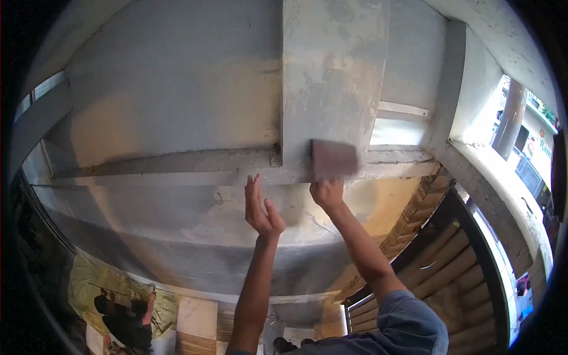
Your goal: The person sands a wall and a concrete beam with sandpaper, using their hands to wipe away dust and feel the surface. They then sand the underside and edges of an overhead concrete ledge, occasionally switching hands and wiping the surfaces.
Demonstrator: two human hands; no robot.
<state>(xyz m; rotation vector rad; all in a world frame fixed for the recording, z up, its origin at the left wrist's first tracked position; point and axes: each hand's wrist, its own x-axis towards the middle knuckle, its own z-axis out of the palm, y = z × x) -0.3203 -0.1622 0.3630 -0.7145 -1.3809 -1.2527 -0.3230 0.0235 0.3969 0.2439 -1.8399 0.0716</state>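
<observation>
My right hand (327,193) grips the lower edge of a reddish-brown sheet of sandpaper (335,158). The sheet, slightly blurred, is held up in front of the bottom of a patchy grey pillar (334,77), where the pillar meets a narrow ledge (207,177). Whether the paper presses on the surface cannot be told. Just left of it, my left hand (261,212) is raised below the ledge with fingers stretched upward and thumb apart, holding nothing.
A wooden slatted gate (449,266) stands at lower right, beside an opening to the street. Far below on the left, another person (127,319) works near a yellowish sheet (89,284) on the tiled floor (197,318). Grey wall panels (177,89) flank the pillar.
</observation>
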